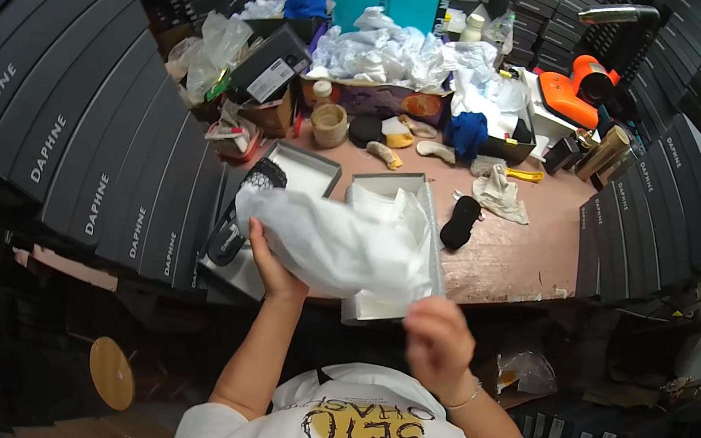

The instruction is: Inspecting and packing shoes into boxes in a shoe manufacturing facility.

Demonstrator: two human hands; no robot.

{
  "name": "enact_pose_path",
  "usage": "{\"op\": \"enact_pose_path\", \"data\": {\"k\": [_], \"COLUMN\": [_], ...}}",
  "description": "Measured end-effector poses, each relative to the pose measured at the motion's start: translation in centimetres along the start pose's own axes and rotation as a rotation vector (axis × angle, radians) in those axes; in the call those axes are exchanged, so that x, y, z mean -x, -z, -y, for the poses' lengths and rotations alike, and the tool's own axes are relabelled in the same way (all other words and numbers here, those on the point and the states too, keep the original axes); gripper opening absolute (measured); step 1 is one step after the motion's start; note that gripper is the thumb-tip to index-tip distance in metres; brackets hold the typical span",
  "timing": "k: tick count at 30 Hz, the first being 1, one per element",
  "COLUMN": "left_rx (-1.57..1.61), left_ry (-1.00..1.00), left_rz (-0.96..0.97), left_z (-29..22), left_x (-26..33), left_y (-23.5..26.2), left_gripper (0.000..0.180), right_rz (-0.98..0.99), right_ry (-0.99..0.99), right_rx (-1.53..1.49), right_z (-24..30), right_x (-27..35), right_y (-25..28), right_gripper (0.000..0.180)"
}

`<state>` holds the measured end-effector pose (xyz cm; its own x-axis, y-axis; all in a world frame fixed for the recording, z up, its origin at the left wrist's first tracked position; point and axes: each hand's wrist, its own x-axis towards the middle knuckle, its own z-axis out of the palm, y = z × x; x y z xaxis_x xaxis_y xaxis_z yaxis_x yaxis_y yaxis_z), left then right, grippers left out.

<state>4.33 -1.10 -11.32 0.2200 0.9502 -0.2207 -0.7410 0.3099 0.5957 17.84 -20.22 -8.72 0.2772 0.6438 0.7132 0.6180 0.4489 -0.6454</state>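
White, thin wrapping [333,244] lies near the centre of my feed, above the near edge of the tabletop [535,256], and I see the left hand [278,270] clasping it at its 8 o'clock, thumb showing and the other fingers hidden. At the wrapping's 4 o'clock the right hand [441,340] is blurred, fingers curled inward, and I cannot tell whether it pinches anything. From the wrapping, I find a black sandal [225,241] at 9 o'clock and an open, paper-lined box [432,231] at 2.
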Motion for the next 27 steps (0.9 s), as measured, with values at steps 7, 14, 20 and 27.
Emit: {"op": "enact_pose_path", "data": {"k": [7, 14, 20, 27], "left_rx": [0.012, 0.043, 0.028, -0.082], "left_ry": [0.032, -0.046, 0.0, -0.08], "left_rz": [0.029, 0.045, 0.025, -0.08], "left_z": [-0.9, -1.1, -0.8, -1.5], "left_x": [0.7, -1.2, -1.7, 0.2], "left_y": [0.1, 2.5, 3.2, 1.0], "left_gripper": [0.064, 0.058, 0.06, 0.055], "right_rz": [-0.059, 0.383, 0.581, 0.403], "right_ry": [-0.224, 0.103, -0.011, -0.306], "right_rx": [0.17, 0.368, 0.02, -0.026], "right_z": [-1.8, -0.8, 1.4, -4.6], "right_x": [-0.9, -0.5, 1.3, 2.1], "right_y": [-0.5, -1.3, -1.8, -3.3], "right_gripper": [0.027, 0.028, 0.018, 0.044]}}
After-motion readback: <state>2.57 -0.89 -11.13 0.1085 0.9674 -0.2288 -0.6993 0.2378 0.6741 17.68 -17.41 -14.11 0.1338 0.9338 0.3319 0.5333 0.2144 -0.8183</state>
